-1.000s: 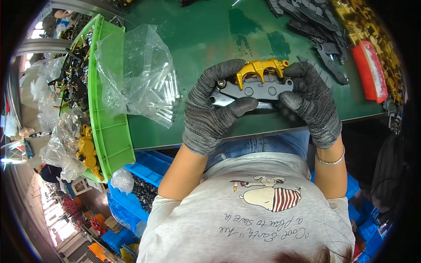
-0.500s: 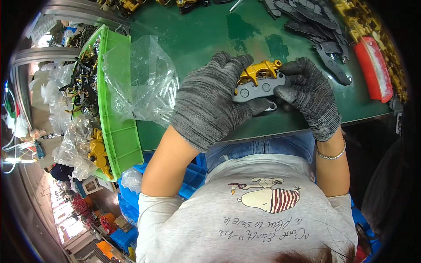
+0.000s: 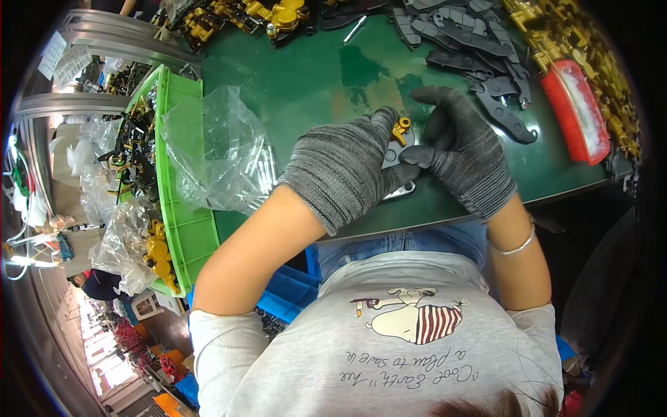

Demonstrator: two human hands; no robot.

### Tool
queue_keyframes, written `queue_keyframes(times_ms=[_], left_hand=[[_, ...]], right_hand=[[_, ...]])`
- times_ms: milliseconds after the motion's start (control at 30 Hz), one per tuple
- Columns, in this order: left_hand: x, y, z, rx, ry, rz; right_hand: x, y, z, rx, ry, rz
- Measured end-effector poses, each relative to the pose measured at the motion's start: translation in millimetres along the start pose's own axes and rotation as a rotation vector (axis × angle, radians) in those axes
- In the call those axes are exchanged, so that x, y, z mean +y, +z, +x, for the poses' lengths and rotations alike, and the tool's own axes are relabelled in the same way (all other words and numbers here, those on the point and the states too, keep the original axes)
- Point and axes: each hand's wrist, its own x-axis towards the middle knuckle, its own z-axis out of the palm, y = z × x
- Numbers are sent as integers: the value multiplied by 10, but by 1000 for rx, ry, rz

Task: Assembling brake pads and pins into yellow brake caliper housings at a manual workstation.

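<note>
Both hands (image 3: 410,167) clasp gold-tipped part (image 3: 400,130) — near table edge (image 3: 445,212).

Grey knit gloves on hands (image 3: 340,174), white printed tee, bracelet (image 3: 511,244)

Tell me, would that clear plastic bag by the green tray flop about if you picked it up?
Probably: the clear plastic bag lies crumpled and creased on the table, so it looks thin and floppy. The small parts showing inside would likely slide and sag. Its glossy film may feel slippery.
</note>
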Motion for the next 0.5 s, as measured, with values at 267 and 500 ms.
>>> queue_keyframes(times_ms=[267, 500], left_hand=[[-214, -42, -299, 66, 5, -142], [-491, 296, -469, 551, 138, -1036]], right_hand=[[-183, -134, 1157, -59, -172, -689], [-158, 169, 1790, -257, -95, -1114]])
